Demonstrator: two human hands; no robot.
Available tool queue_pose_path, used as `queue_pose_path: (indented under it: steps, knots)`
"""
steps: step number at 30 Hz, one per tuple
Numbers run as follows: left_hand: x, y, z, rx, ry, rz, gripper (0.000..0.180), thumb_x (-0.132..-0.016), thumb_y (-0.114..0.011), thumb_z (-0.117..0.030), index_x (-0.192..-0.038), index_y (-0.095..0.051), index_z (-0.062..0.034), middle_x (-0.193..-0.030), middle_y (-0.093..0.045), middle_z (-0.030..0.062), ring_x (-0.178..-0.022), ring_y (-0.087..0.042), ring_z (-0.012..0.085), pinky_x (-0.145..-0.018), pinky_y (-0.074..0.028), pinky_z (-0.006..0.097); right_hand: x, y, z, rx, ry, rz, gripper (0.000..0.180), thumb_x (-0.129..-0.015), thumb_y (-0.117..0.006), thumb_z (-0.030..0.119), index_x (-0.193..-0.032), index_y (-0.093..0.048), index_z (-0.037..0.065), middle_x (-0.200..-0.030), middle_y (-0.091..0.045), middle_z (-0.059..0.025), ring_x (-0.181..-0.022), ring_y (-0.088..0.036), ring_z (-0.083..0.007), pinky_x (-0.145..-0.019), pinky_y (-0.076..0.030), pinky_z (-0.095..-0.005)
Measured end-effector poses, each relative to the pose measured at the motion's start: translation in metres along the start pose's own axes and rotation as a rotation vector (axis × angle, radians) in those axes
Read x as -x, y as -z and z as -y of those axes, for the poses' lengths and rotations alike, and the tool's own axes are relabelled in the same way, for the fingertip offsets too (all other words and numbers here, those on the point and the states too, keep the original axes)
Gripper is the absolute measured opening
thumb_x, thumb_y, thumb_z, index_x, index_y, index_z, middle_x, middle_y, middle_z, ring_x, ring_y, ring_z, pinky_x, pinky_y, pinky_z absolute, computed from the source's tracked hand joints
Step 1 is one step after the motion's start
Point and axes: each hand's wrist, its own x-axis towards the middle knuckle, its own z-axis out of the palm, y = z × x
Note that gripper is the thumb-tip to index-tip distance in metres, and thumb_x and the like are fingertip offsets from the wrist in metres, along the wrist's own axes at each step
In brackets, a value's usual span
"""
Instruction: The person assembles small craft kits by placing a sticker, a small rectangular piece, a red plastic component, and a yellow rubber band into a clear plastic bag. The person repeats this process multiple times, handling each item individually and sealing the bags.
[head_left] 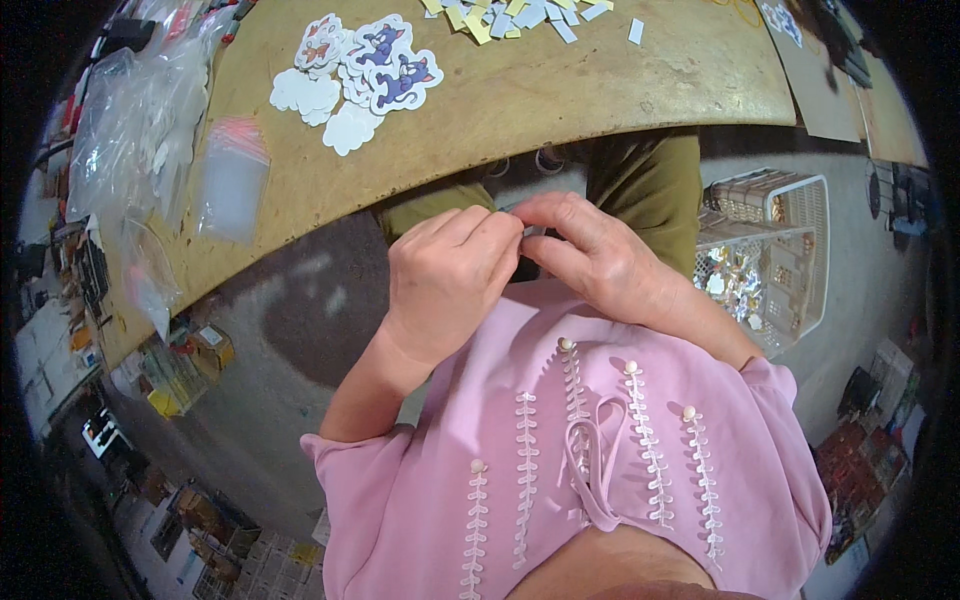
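My left hand [445, 275] and my right hand [605, 255] meet above my lap, just off the table's near edge. The fingers of both are bent in a pinch and their tips touch. Something small and dark seems to sit between them, but the fingers hide what it is. On the table beyond lies a loose pile of die-cut cat pieces [405, 80], some with a dark blue cat, one with an orange and white figure. Others show a plain white side [352, 128].
Small yellow and pale grey strips [500, 18] lie scattered at the table's far side. Clear bags with red edges [233, 185] rest near the left edge of the wooden table [600, 85], beside a heap of plastic film [140, 120]. A white basket [812, 250] with shiny pieces stands right.
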Motion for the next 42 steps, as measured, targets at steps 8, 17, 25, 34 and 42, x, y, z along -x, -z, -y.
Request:
queue_pose_path:
  steps: [8,17,25,34,42]
  knots:
    - [0.0,0.013,0.003,0.113,0.011,0.146,0.029,-0.084,-0.079,-0.013,-0.113,-0.075,-0.0138,-0.083,-0.073,0.0062,-0.07,-0.073,0.0262,-0.063,-0.058,0.04,0.0,0.015,-0.001,-0.019,-0.068,0.017,0.025,-0.083,-0.071,0.007,-0.105,-0.065,-0.004,-0.123,-0.064,-0.0193,-0.115,-0.066,-0.0377,-0.093,-0.059,-0.0432]
    - [-0.007,0.022,0.012,0.152,-0.037,0.073,0.022,-0.088,-0.079,-0.022,-0.107,-0.075,-0.0122,-0.077,-0.072,0.0085,-0.068,-0.072,0.0303,-0.061,-0.057,0.04,-0.006,0.015,-0.002,0.021,-0.029,-0.007,0.024,-0.081,-0.072,0.003,-0.103,-0.067,-0.004,-0.121,-0.066,-0.0194,-0.113,-0.068,-0.0388,-0.091,-0.06,-0.0418]
    - [-0.054,0.069,0.044,0.337,0.211,0.306,0.02,-0.098,-0.072,-0.022,-0.113,-0.079,-0.0102,-0.101,-0.079,0.0132,-0.088,-0.077,0.0287,-0.08,-0.06,0.038,-0.006,0.014,-0.009,0.069,0.0,-0.033,0.025,-0.077,-0.073,0.005,-0.1,-0.069,-0.002,-0.112,-0.068,-0.0166,-0.107,-0.07,-0.0351,-0.089,-0.059,-0.0438]
    - [-0.152,0.136,0.246,-0.751,0.464,-0.324,0.049,-0.094,-0.075,-0.027,-0.132,-0.061,0.0003,-0.127,-0.064,0.0278,-0.117,-0.065,0.0456,-0.1,-0.055,0.051,0.001,0.017,-0.01,0.083,-0.035,-0.086,0.025,-0.077,-0.071,0.007,-0.101,-0.069,0.0,-0.102,-0.065,-0.0135,-0.096,-0.068,-0.0324,-0.084,-0.056,-0.043]
    - [-0.165,0.157,0.279,-0.837,0.485,-0.265,0.036,-0.095,-0.074,-0.027,-0.118,-0.067,-0.0003,-0.121,-0.065,0.0282,-0.112,-0.067,0.0455,-0.097,-0.056,0.053,0.002,0.02,-0.014,0.087,-0.052,-0.06,0.022,-0.081,-0.068,0.008,-0.102,-0.067,0.002,-0.104,-0.064,-0.012,-0.1,-0.065,-0.0312,-0.086,-0.054,-0.0403]
